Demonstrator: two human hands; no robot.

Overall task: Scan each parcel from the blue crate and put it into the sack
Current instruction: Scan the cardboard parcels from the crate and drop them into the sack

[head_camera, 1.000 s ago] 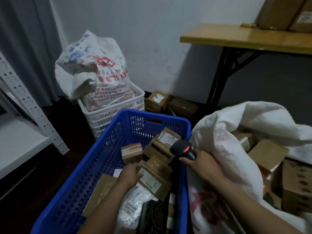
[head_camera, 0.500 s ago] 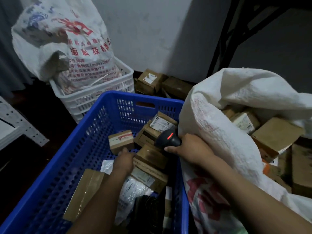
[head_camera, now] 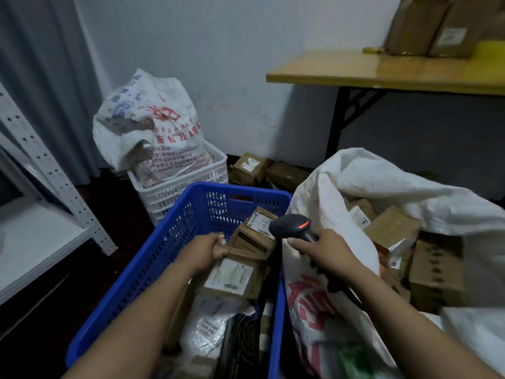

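In the middle of the frame the left hand point(head_camera: 203, 251) is reaching into the blue crate point(head_camera: 237, 188), its fingers curling over the top of a small box point(head_camera: 223, 250) with a red-and-white label; how far the thumb is wrapping round it cannot be told. The small box is sitting among the other parcels in the crate, touching a flat box point(head_camera: 232, 274) with a large white label just below it. To the right, the right hand point(head_camera: 325, 254) is gripping the scanner point(head_camera: 293, 228) with all fingers closed round its handle. The scanner's red light is glowing, and its head is hanging over the crate's right edge, just beside a labelled box point(head_camera: 259, 222). A white mailer point(head_camera: 207, 324) is lying lower in the crate. The sack point(head_camera: 382, 181) is standing open at the right of the frame, touching the crate, with brown boxes point(head_camera: 393, 228) showing inside. At upper left a printed bag point(head_camera: 153, 127) is sitting in a white basket point(head_camera: 177, 187). A table point(head_camera: 382, 75) is standing at upper right.
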